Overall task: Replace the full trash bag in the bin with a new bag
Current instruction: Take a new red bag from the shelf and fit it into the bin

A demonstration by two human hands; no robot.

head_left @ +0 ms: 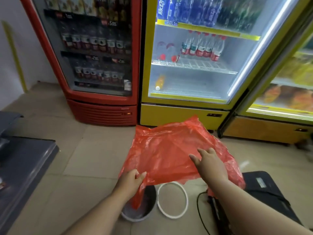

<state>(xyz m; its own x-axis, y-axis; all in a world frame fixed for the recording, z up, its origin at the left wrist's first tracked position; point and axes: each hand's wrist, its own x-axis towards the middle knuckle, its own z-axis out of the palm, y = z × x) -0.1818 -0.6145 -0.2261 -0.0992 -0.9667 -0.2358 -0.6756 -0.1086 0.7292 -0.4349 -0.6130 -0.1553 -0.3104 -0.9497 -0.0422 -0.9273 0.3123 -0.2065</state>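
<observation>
A thin red plastic bag [167, 150] is spread out in the air in front of me, above the floor. My left hand [131, 181] pinches its near left edge. My right hand [210, 164] lies on top of the bag with fingers spread, its arm draped by the bag's right side. Below the bag stands a small round dark bin [144, 212], partly hidden by a hanging corner of the bag. A white ring [172, 200], apparently the bin's rim clip, lies flat on the floor right of the bin.
A red drinks fridge [101, 65] and a yellow drinks fridge [186, 65] stand ahead on the tiled floor. A grey counter [22, 167] is at my left. A black bag or case [265, 189] and a black cable [200, 212] lie at the right.
</observation>
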